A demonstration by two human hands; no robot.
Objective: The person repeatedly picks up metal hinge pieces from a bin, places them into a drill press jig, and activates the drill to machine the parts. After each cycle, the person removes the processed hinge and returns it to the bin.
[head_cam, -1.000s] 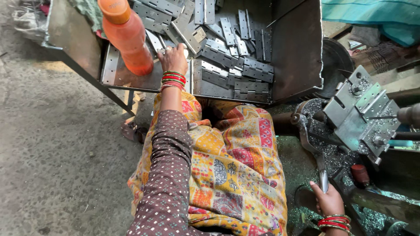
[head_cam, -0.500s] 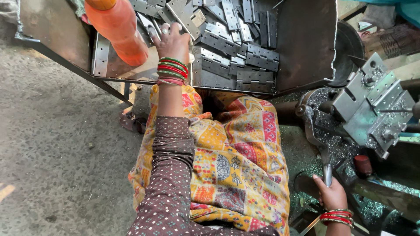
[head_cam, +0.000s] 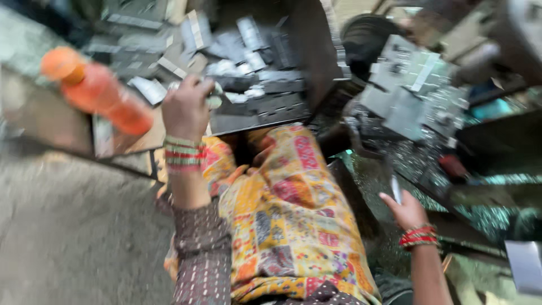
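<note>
**Left hand closed on a metal piece in the tray; right hand holding a thin strip**

The left hand is seen reaching into the dark sheet-metal tray, where a heap of flat grey perforated metal plates lies. Its fingers are curled narrowly around a small pale metal piece at the near edge of the heap; the exact shape of the piece is lost in blur. An orange plastic bottle lies tilted in the tray, just beside the left hand.

The right hand is held low beside the patterned yellow cloth over the lap. Its fingers are pinched on a thin pale metal strip, which stands nearly upright. A grey metal press machine stands beyond it.

Compared with half a second ago, the left hand has been drawn back from deep among the plates towards the tray's near edge, and the view has swung and blurred. The right hand's grip on the strip is unchanged.
</note>
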